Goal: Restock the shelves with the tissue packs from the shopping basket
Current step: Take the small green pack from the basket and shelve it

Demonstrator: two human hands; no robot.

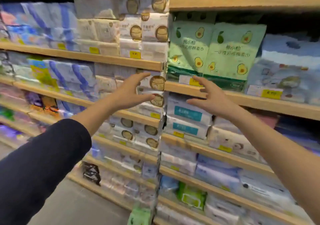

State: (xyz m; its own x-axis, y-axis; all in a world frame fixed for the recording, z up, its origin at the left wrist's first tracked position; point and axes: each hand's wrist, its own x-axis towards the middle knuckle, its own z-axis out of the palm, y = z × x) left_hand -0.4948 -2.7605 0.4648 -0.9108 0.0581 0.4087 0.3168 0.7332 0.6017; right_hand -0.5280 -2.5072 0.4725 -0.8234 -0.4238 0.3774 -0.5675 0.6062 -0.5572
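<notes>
Here both hands [133,90] [210,97] spread, empty, before white tissue packs [156,90]; avocado-print packs [216,49] above, seemingly untouched.

Pale green packs [216,51] carry avocado prints — yellow tags [271,94] dot tan wooden shelves [242,101]. The sleeve [43,159] is dark navy.

Two hands [171,95], two green avocado-print packs [214,49], two teal-label white packs [187,120]

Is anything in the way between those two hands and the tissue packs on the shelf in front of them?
Nothing visible. The left hand is open right at the stacked white packs with round brown logos, and the right hand is open by the white packs with teal labels. Both hands are empty. The basket is out of view.
</notes>
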